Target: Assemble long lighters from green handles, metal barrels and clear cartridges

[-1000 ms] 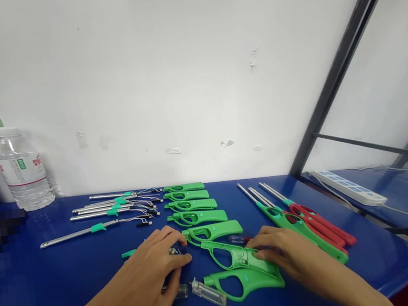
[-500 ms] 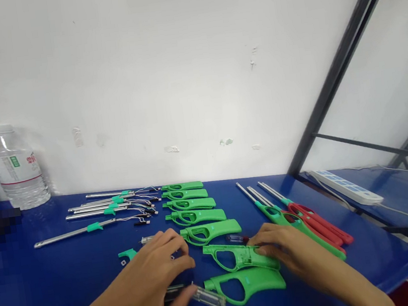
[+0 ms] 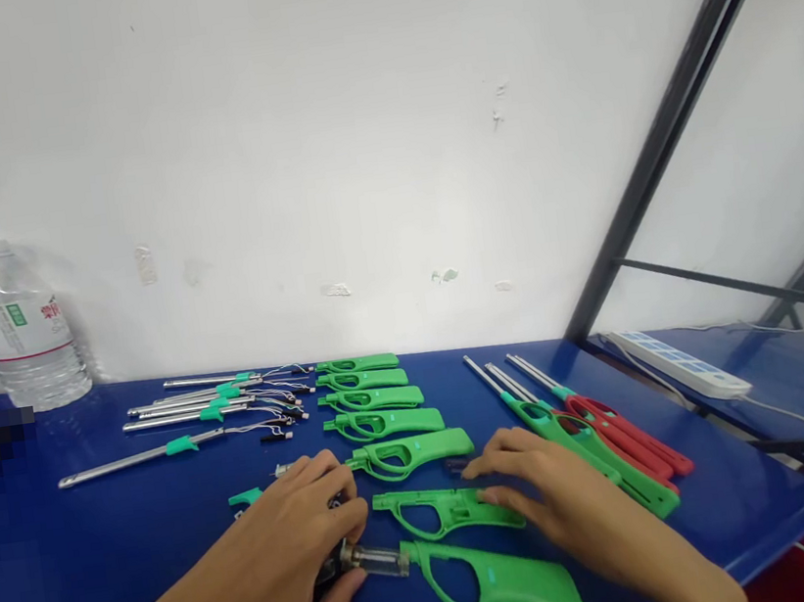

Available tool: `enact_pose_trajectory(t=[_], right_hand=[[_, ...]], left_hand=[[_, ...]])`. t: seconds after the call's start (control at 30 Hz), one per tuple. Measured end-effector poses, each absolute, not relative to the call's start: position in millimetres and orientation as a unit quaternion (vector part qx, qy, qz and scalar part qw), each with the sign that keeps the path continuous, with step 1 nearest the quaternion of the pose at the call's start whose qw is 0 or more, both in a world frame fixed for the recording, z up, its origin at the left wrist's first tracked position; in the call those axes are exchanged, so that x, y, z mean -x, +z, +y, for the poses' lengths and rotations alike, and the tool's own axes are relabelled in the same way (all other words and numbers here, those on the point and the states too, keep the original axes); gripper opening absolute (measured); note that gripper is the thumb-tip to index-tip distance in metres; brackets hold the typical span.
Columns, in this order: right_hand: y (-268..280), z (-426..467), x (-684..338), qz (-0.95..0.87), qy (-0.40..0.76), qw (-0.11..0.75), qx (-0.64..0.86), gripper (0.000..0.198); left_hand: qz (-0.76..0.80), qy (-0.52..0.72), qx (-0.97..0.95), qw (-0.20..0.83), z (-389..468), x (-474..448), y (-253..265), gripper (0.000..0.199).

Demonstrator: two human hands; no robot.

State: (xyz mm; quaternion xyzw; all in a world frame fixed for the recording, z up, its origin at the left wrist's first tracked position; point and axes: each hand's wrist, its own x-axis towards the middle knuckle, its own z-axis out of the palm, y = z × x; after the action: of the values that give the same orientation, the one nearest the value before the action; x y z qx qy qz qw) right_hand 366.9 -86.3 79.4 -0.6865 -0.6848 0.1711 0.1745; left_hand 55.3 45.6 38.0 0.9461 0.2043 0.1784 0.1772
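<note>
My left hand (image 3: pixel 286 543) is curled palm-down over small parts. Its thumb and fingers close on a clear fuel tank (image 3: pixel 383 560), whose end sticks out to the right; the rest is hidden under the hand. A teal trigger piece (image 3: pixel 245 497) lies partly behind my fingers. My right hand (image 3: pixel 536 481) pinches the right end of an open green lighter half-shell (image 3: pixel 441 511), inner side up. Below lies another green half-shell (image 3: pixel 513 582), outer side up, its tip close to the tank. A dark, small handle-like object (image 3: pixel 454 466) shows by my right fingertips.
Several green shells (image 3: pixel 389 424) line up towards the wall. Metal lighter rods (image 3: pixel 123 463) with wires lie left of them. Finished-looking green and red lighters (image 3: pixel 632 443) lie right. A water bottle (image 3: pixel 26 341), power strip (image 3: pixel 677 365) and black metal frame (image 3: pixel 653 179) stand around.
The open half-shell has slid left with my right hand. My left hand has shifted slightly left, and the clear tank has turned more level. The lowest shell has tilted, its right end nearer me.
</note>
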Motion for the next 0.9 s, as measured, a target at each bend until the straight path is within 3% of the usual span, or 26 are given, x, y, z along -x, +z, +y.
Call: enact_pose_trajectory(t=[0.13, 0.27, 0.33, 0.63, 0.9], right_hand=[[90, -99, -356, -0.663, 0.169, 0.156, 0.713, 0.016], [89, -105, -341, -0.614, 0.248, 0.060, 0.747, 0.055], [85, -104, -336, -0.596, 0.274, 0.037, 0.754, 0.061], [79, -115, -339, -0.621, 0.308, 0.067, 0.717, 0.044], [83, -113, -339, -0.630, 0.324, 0.075, 0.702, 0.043]], left_hand=[[0.210, 0.186, -0.947, 0.157, 48, -53, 40, 0.011], [0.202, 0.199, -0.948, 0.145, 51, -53, 40, 0.011], [0.198, 0.207, -0.948, 0.141, 51, -54, 40, 0.010], [0.190, 0.239, -0.943, 0.130, 49, -56, 45, 0.027], [0.201, 0.239, -0.942, 0.121, 48, -57, 40, 0.034]])
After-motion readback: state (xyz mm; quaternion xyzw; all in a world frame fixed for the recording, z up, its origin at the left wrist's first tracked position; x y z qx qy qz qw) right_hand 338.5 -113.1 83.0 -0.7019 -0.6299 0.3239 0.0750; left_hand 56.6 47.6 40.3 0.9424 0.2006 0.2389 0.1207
